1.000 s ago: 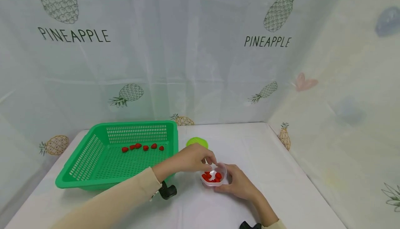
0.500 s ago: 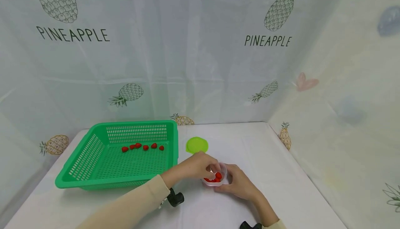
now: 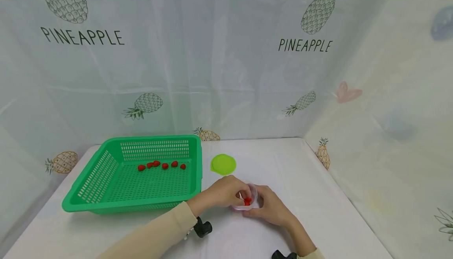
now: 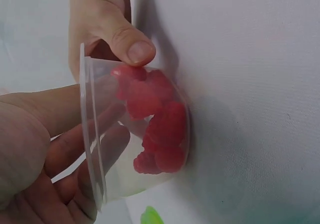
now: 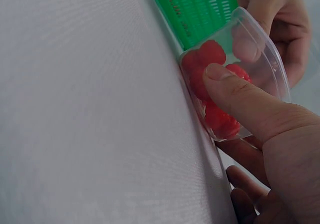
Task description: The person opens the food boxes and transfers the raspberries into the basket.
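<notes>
Raspberries [image 4: 167, 129] lie heaped in the bottom of a small clear plastic cup [image 4: 120, 184], which stands on the white table. My right hand [image 3: 270, 208] grips the cup from the right, its thumb [image 5: 235, 91] along the near wall and the fingers behind. From above, my left hand [image 3: 226, 191] dips its fingers inside the cup, over the berries. Through the clear wall, the left fingertips [image 4: 119, 139] show beside the heap with no berry pinched between them. In the head view the left hand hides part of the cup.
A large green basket [image 3: 78, 196] with several raspberries [image 3: 165, 166] in it stands on the left of the table [image 3: 301, 172]. Behind the cup lies a bright green lid [image 3: 223, 164]. A pineapple-printed curtain [image 3: 230, 62] hangs at the back.
My left hand has moved down and slightly right into the cup, uncovering the green lid. The right hand stays on the cup, and the berries in the basket have not moved.
</notes>
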A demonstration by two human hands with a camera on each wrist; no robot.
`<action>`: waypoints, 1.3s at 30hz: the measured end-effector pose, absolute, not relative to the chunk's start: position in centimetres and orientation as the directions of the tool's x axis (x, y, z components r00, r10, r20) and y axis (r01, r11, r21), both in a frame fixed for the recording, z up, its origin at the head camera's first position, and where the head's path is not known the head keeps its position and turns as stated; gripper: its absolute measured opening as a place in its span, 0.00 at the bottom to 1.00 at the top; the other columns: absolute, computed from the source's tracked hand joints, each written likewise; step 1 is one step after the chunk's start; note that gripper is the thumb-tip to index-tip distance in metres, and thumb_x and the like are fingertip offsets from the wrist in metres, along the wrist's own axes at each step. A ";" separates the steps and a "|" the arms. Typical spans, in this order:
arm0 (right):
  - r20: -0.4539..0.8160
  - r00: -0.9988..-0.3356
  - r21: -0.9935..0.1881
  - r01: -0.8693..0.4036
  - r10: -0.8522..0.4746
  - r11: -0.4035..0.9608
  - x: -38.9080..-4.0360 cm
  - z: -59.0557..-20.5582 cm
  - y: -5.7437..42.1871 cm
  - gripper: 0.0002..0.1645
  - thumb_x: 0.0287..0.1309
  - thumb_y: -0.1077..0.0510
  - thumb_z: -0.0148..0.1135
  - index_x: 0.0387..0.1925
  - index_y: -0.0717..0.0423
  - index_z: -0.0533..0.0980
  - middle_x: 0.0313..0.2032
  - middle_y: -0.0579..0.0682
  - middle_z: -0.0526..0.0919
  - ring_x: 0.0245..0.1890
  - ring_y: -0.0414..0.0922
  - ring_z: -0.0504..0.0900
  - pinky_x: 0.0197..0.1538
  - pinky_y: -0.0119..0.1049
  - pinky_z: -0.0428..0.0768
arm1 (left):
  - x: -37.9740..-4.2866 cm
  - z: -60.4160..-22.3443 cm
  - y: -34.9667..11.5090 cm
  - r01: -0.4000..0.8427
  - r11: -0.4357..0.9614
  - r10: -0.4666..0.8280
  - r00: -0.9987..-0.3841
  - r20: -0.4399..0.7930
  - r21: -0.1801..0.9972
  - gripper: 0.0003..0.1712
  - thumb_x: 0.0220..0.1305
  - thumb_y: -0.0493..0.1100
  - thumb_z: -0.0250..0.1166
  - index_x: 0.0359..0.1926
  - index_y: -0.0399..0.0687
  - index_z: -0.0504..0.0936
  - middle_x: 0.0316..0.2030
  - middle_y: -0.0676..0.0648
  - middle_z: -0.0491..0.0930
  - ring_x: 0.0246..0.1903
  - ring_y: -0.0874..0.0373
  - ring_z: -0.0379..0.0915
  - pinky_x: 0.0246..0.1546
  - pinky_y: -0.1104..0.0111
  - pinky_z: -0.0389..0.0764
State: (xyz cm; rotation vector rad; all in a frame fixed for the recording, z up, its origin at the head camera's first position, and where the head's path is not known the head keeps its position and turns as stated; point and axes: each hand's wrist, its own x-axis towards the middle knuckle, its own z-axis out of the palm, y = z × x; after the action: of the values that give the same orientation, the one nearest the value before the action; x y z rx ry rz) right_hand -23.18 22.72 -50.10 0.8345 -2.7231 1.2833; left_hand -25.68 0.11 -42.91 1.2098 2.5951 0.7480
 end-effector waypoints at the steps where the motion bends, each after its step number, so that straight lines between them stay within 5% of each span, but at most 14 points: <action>1: 0.241 -0.853 -0.710 -0.480 -0.462 0.515 -23.2 -50.1 22.7 0.28 0.52 0.40 0.84 0.54 0.29 0.81 0.51 0.28 0.86 0.56 0.37 0.81 0.69 0.52 0.71 | -25.7 -42.9 0.2 0.669 0.546 0.756 -0.653 0.048 0.505 0.10 0.65 0.34 0.74 0.44 0.53 0.91 0.37 0.59 0.90 0.34 0.73 0.77 0.36 0.79 0.77; 7: 0.259 -0.849 -0.710 -0.491 -0.460 0.505 -23.3 -50.2 22.7 0.28 0.53 0.41 0.84 0.54 0.28 0.81 0.50 0.28 0.86 0.56 0.37 0.81 0.69 0.50 0.70 | -25.6 -43.2 0.6 0.684 0.580 0.747 -0.663 0.047 0.443 0.10 0.64 0.37 0.76 0.43 0.56 0.92 0.36 0.61 0.89 0.38 0.71 0.81 0.35 0.78 0.76; 15: 0.304 -0.843 -0.699 -0.514 -0.444 0.497 -23.5 -50.8 22.5 0.29 0.49 0.52 0.87 0.52 0.35 0.82 0.48 0.32 0.87 0.54 0.39 0.82 0.67 0.45 0.72 | -25.3 -43.1 0.7 0.702 0.616 0.739 -0.672 0.047 0.358 0.08 0.64 0.41 0.78 0.41 0.61 0.94 0.32 0.65 0.85 0.35 0.72 0.74 0.36 0.77 0.74; 28: 0.235 -0.858 -0.711 -0.472 -0.457 0.520 -23.5 -50.4 22.9 0.30 0.52 0.39 0.84 0.55 0.27 0.80 0.51 0.28 0.86 0.57 0.37 0.80 0.69 0.48 0.72 | -26.0 -43.5 0.0 0.691 0.558 0.739 -0.665 0.102 0.460 0.06 0.66 0.40 0.76 0.41 0.57 0.92 0.34 0.63 0.87 0.36 0.72 0.76 0.41 0.78 0.78; 39: 0.140 -0.920 -0.714 -0.350 -0.366 0.607 -23.1 -50.6 23.1 0.42 0.49 0.36 0.84 0.65 0.35 0.79 0.60 0.33 0.82 0.65 0.45 0.75 0.70 0.60 0.74 | -25.4 -39.1 -2.2 0.669 0.556 0.705 -0.694 0.147 0.492 0.07 0.66 0.39 0.76 0.42 0.58 0.91 0.34 0.65 0.86 0.36 0.72 0.77 0.40 0.77 0.80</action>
State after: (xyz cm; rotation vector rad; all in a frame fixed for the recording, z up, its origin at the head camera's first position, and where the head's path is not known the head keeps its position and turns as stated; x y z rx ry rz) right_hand -23.07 23.08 -50.63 0.6308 -2.8339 1.2526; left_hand -25.37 -2.18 -39.15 1.1991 2.7118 0.8138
